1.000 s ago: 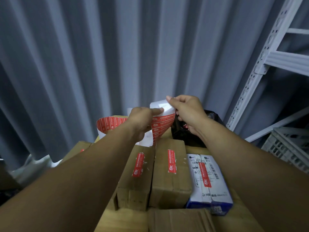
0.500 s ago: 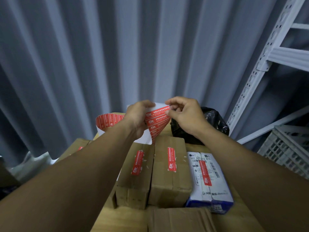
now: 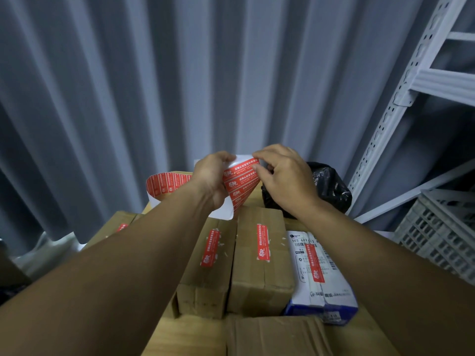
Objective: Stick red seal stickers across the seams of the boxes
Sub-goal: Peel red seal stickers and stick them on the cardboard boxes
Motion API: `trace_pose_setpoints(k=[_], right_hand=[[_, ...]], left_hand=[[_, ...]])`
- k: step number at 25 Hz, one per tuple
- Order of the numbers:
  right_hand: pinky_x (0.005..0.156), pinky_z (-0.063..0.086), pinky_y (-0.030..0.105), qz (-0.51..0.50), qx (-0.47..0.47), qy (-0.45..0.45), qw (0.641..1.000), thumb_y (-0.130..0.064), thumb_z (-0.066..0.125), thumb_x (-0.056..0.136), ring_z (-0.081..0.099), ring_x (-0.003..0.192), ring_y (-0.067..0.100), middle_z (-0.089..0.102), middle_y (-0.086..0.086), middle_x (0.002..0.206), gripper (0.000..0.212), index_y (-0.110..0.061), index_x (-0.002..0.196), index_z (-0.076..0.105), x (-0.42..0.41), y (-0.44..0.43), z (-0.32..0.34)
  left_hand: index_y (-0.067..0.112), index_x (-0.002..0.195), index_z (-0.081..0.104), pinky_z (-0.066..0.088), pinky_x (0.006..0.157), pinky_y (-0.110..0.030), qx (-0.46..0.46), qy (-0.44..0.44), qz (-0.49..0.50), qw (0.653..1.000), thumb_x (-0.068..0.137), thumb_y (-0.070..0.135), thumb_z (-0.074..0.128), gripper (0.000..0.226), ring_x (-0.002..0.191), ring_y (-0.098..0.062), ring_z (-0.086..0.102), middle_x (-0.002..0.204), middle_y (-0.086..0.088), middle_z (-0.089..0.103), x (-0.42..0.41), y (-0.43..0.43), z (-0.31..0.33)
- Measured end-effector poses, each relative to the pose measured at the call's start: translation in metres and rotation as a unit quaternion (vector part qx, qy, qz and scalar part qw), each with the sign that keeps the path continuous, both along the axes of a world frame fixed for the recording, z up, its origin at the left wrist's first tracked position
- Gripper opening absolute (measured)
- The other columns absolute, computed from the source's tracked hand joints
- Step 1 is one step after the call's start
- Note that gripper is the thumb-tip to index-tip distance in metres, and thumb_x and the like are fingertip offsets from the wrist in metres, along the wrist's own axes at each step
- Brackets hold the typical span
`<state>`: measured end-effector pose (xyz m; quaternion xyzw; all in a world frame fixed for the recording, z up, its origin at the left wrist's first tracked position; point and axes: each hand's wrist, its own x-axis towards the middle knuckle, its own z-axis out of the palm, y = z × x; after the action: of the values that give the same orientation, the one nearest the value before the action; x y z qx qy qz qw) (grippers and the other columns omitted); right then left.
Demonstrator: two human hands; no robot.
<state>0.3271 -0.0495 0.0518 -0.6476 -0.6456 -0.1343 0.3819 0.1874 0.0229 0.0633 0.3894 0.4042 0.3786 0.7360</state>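
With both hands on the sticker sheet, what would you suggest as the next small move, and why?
Probably peel the top red sticker free with the right hand, since its fingertips pinch that sticker's edge while the left hand grips the curled sticker sheet. The boxes below each bear a seal, so a fresh one is needed.

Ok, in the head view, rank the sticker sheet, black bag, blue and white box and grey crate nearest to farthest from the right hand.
1. sticker sheet: pinched by the right hand.
2. black bag: just behind it, rightward.
3. blue and white box: below, nearer the person.
4. grey crate: far right.
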Motion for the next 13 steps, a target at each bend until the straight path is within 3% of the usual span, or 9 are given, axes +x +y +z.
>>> trace_pose_setpoints(k=[5,7,13], right_hand=[[0.082,0.044,0.03,-0.007,0.043,-0.017,0.999,-0.019,0.074,0.089,0.057,0.102,0.023,0.064,0.006,0.107,0.019,-0.008,0.104,0.076,-0.003,0.001,-0.005],[0.081,0.046,0.03,0.006,0.037,-0.002,0.999,-0.017,0.074,0.089,0.054,0.101,0.021,0.062,0.004,0.104,0.014,-0.008,0.099,0.077,-0.003,0.001,-0.007],[0.081,0.05,0.037,0.065,-0.004,0.021,0.998,-0.015,0.072,0.089,0.055,0.091,0.016,0.064,-0.004,0.092,0.007,-0.014,0.093,0.078,0.001,-0.009,-0.014]], left_hand=[[0.006,0.1,0.056,0.062,0.079,-0.045,-0.005,0.006,0.024,1.0,0.095,0.017,0.062,0.014,0.082,-0.03,0.073,0.093,-0.017,0.072,0.0,-0.001,0.001],[0.004,0.107,0.057,0.062,0.079,-0.046,-0.003,0.01,0.042,0.999,0.095,0.015,0.064,0.018,0.083,-0.031,0.074,0.096,-0.018,0.071,0.0,0.002,0.001],[0.004,0.125,0.058,0.052,0.057,-0.033,-0.004,0.044,0.086,0.995,0.1,0.011,0.053,0.027,0.073,-0.023,0.065,0.087,-0.012,0.065,0.003,0.004,-0.002]])
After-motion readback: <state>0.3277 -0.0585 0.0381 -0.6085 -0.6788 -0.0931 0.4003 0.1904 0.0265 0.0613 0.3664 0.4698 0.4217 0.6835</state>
